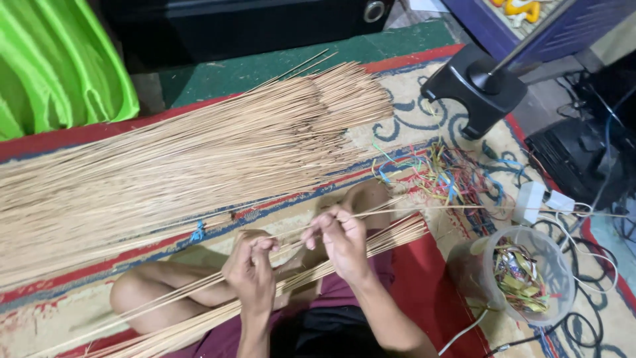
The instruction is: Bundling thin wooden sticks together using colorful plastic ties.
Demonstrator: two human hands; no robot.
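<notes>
My left hand (250, 265) and my right hand (341, 238) pinch a single thin pale stick (430, 209) that runs out to the right across the rug. Both hands hover over a small bundle of the same sticks (391, 235) lying across my crossed legs. A very large heap of long pale sticks (179, 159) spreads over the rug beyond my knees, fanning from the left edge toward the upper middle.
A tangle of coloured strips (457, 176) lies on the patterned rug (411, 126). A clear plastic tub (530, 275) with shiny wrappers stands at the right. A black stand base (474, 86), white plug adapter (530, 199), cables and a green plastic item (59, 66) surround the area.
</notes>
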